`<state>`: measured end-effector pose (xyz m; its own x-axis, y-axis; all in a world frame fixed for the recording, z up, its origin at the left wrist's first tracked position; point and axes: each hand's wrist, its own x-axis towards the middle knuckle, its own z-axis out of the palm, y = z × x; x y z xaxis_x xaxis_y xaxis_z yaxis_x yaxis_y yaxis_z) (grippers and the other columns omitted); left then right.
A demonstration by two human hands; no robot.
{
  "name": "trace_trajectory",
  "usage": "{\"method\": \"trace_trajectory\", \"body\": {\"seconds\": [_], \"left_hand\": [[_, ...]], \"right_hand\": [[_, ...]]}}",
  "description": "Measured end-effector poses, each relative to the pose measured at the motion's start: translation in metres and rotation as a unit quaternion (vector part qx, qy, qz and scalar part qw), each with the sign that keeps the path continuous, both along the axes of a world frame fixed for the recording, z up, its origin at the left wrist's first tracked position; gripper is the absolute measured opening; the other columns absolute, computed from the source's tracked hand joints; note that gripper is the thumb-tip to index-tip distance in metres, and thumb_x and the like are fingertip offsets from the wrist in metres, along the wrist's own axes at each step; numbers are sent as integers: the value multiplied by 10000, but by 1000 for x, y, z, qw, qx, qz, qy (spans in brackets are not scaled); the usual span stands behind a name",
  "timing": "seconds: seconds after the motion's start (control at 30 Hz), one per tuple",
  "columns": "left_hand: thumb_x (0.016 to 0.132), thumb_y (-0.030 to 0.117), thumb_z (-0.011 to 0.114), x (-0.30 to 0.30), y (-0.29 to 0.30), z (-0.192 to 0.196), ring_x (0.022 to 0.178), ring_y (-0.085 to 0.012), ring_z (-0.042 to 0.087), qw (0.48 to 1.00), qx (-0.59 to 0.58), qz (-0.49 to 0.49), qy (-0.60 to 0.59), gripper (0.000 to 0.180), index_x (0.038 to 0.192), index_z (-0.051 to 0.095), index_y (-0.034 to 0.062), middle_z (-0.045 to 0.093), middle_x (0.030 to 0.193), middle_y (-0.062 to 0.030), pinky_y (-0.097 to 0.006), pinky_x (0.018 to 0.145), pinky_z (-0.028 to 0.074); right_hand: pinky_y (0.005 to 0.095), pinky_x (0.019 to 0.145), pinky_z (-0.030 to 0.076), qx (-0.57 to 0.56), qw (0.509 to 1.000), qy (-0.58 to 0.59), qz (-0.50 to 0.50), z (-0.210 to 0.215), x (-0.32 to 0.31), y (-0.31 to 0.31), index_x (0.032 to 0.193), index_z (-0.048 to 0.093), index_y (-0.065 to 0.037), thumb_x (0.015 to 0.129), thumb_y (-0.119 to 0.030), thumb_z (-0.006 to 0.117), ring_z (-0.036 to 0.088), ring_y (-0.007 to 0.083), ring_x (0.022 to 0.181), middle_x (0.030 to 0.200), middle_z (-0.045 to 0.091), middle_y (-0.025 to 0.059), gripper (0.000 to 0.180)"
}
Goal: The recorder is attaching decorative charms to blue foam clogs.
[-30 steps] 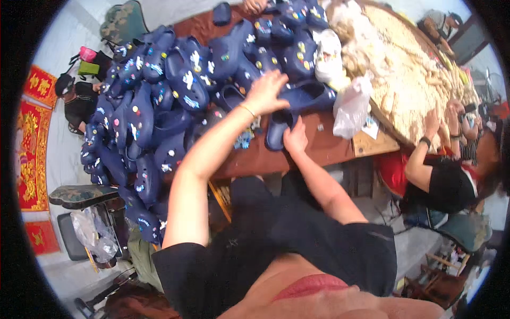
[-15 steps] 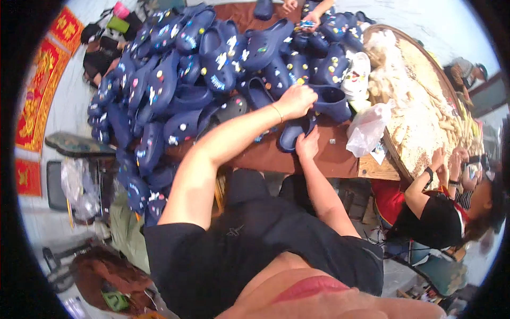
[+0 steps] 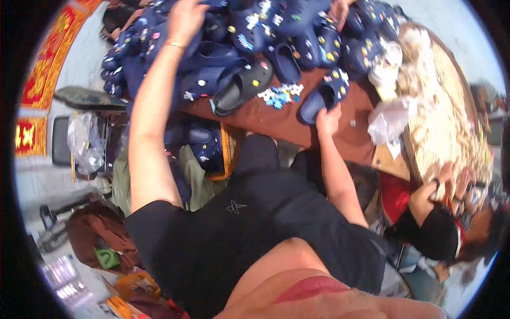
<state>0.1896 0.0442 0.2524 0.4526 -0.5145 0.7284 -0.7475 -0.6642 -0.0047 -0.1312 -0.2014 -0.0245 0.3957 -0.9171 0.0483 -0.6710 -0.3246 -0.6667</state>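
My right hand [image 3: 328, 119] grips a dark blue clog [image 3: 316, 104] by its heel end, above the brown tabletop. Colourful charms dot the clog's toe, which points away from me. Far to the left, my left arm stretches over a heap of dark blue clogs [image 3: 252, 26]. My left hand [image 3: 187, 22] is at the top edge among them, with its fingers partly cut off and blurred. Between my arms, a small pile of blue and white charms [image 3: 280, 95] lies on the brown cloth [image 3: 276, 123]. Beside it is a black clog [image 3: 243, 87].
Right of my right hand sit a clear plastic bag [image 3: 392, 119] and a large round tray heaped with pale pieces [image 3: 446, 111]. Another person's hand [image 3: 340, 9] shows across the table. A person in black [image 3: 430, 223] works at the right. An orange crate [image 3: 227, 151] holds clogs below the table edge.
My left hand has left the clog at the centre and swung left over the heap. My right hand still holds its clog, now with the charmed toe in sight. The whole view has shifted.
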Motion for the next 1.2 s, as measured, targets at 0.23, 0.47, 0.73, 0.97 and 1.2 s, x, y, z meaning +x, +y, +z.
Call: {"method": "trace_trajectory", "body": {"seconds": [0.23, 0.47, 0.73, 0.97, 1.2], "left_hand": [[796, 264, 588, 79, 67, -61, 954, -322, 572, 979, 72, 165, 92, 305, 1006, 611, 43, 617, 975, -171, -407, 819, 444], [755, 214, 644, 74, 78, -89, 1038, -299, 533, 986, 109, 126, -3, 321, 1052, 604, 99, 599, 1061, -126, -385, 897, 407], [742, 228, 649, 26, 51, -80, 1091, -297, 493, 982, 44, 84, -165, 335, 1054, 600, 116, 568, 1119, -98, -410, 935, 384], [746, 124, 609, -84, -31, -120, 1018, -288, 531, 980, -10, -196, 14, 276, 1015, 594, 64, 585, 1064, -120, -392, 906, 391], [758, 165, 612, -159, -54, -248, 1110, -334, 462, 930, 25, -192, 312, 422, 1140, 519, 9, 505, 1167, -191, -397, 951, 364]], "right_hand": [[465, 867, 423, 23, 1000, 13, 2, -1, 8, -2, 1319, 293, -29, 760, -270, 513, 509, 400, 1043, 1185, 455, 234, 647], [461, 881, 418, 47, 999, -10, 20, -3, 1, -12, 1316, 306, -35, 754, -242, 530, 507, 410, 1035, 1181, 457, 223, 640], [460, 835, 439, -18, 997, -13, 76, 1, -38, -16, 1240, 428, -76, 760, -184, 511, 524, 384, 992, 1090, 500, 194, 499], [451, 823, 442, -105, 989, -76, 67, 6, -65, -20, 1227, 423, -50, 757, -124, 514, 520, 393, 988, 1128, 495, 207, 484], [429, 800, 455, -166, 985, 3, 46, 22, -106, -20, 1230, 433, -56, 759, -102, 513, 529, 364, 968, 1077, 506, 185, 480]]}}
